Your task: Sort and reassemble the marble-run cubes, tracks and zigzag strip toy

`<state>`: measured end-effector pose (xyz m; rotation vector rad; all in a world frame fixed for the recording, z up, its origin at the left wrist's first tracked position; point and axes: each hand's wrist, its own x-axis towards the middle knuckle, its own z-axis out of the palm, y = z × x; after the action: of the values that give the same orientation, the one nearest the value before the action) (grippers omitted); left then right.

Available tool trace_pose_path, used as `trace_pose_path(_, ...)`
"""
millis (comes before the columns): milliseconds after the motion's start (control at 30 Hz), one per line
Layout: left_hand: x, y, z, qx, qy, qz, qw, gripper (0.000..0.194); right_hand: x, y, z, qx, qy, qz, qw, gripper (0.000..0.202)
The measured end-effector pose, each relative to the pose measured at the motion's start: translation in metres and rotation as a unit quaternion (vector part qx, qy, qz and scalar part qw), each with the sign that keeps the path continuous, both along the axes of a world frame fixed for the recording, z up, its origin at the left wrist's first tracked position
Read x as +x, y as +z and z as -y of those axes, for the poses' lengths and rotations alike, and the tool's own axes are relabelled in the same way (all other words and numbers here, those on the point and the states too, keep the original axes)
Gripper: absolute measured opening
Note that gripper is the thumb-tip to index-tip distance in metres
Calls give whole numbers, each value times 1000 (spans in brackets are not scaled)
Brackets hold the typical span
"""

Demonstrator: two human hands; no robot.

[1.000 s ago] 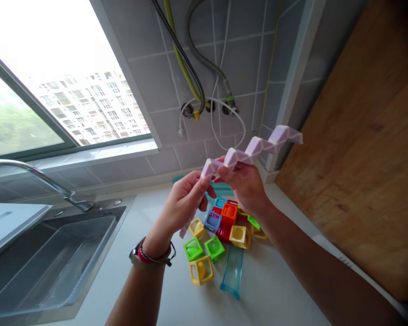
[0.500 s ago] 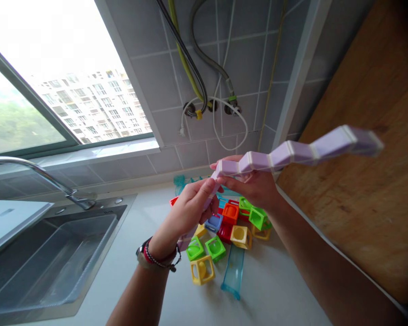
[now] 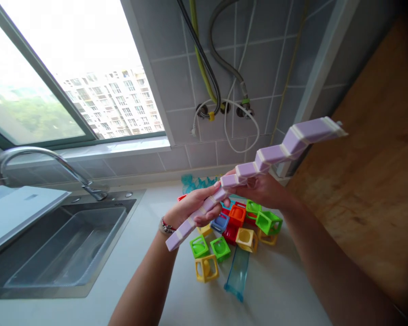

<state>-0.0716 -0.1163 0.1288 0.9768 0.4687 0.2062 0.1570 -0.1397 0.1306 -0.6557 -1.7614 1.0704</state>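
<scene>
A long lilac chain of jointed blocks [image 3: 246, 170] with pale bands at the joints is held over the counter, slanting up from lower left to upper right. My left hand [image 3: 199, 203] holds its lower part, palm turned up, with the thumb on top. Behind the middle section, my right hand [image 3: 263, 190] grips the chain, its fingers partly hidden. The far end sticks out to the right, past my right hand. Below both hands lies a cluster of toy cube frames, including an orange one [image 3: 237, 214], a green one [image 3: 269, 222] and a yellow one [image 3: 206, 268].
A clear blue plastic chute [image 3: 237, 274] lies in front of the cubes, and wavy blue pieces [image 3: 197, 183] lie behind them. The sink [image 3: 71, 244] with its faucet [image 3: 71, 170] is on the left. A wooden board [image 3: 363, 181] stands at the right. Hoses [image 3: 221, 59] hang along the tiled wall.
My left wrist has turned over, so the chain's lower end now shows across the palm. The chain's far end has swung left and slightly up. The camera view has shifted left.
</scene>
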Motion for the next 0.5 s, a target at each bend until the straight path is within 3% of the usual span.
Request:
trace_pose_path(200,-2,-2,0,11,21,-4,1000,52,-10,-6,-4,-64,40,-46,996,26)
trace_pose_path(500,-2,2,8,19,-27,-5,999,48,-15,-15,-6,-106,51,-75,990,35)
